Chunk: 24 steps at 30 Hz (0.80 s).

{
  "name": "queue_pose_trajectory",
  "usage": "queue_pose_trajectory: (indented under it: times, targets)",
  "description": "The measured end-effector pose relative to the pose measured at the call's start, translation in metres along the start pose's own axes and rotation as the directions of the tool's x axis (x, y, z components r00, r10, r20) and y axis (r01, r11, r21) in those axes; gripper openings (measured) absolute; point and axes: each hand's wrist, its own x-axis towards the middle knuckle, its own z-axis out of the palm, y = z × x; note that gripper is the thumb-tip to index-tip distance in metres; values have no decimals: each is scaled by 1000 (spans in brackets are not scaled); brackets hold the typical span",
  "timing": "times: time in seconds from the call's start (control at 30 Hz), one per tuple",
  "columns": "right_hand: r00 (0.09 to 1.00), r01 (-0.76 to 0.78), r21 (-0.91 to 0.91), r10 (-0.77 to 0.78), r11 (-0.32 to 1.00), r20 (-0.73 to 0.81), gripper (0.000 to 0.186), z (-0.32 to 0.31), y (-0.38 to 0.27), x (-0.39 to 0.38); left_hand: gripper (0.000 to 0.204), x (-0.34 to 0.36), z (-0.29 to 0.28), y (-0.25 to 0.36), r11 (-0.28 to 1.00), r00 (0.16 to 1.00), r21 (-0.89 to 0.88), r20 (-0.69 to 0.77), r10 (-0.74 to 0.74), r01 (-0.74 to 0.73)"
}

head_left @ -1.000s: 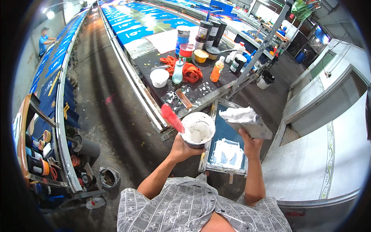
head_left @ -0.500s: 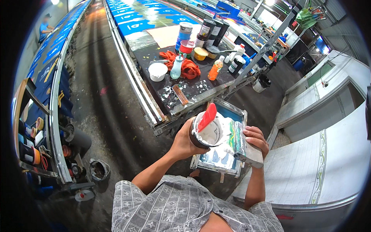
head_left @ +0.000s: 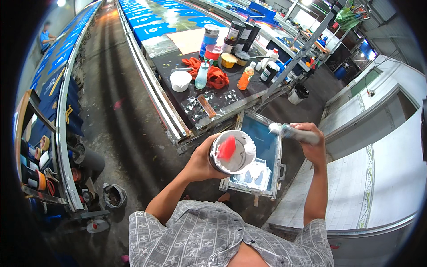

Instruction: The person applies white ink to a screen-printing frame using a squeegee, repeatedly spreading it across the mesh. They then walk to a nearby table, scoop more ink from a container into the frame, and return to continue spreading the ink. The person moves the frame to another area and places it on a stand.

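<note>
My left hand [head_left: 199, 158] grips a dark round tub [head_left: 231, 171] from its left side. White ink coats its rim and inner wall, and a red spatula [head_left: 227, 148], blurred, sits in its mouth. Off to the right, my right hand [head_left: 315, 146] is closed around a squeegee [head_left: 302, 135]; thick white ink clings to its left end. Below both hands is a framed printing screen [head_left: 279, 149] with blue mesh, tilted against the table end. White ink [head_left: 258, 174] is spread across its nearer part, partly hidden by the tub.
The dark tabletop [head_left: 178, 107] ahead carries a white tub [head_left: 180, 81], a spray bottle [head_left: 202, 74], red cloth [head_left: 218, 78], an orange bottle [head_left: 245, 78] and several ink cans. A white counter [head_left: 342, 191] stands right. A bucket [head_left: 114, 196] is on the floor left; a person [head_left: 46, 38] works far left.
The squeegee has moved up and right, away from the tub and off the screen. The tub has shifted slightly left, and the red spatula sits lower in it.
</note>
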Motion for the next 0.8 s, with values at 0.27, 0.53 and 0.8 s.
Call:
queue_pose_trajectory:
  times: [0.27,0.53,0.8]
  targets:
    - [982,-151,253,115,956,151,56,-1,11,1,106,13,8,-18,988,987,-52,75,-141,145]
    - [810,-172,-349,333,921,482,48,-11,-42,28,110,18,-7,-21,986,984,-54,95,-152,158]
    - [962,-80,-58,62,995,-267,41,-2,28,-13,100,27,4,-24,952,990,-279,82,-111,130]
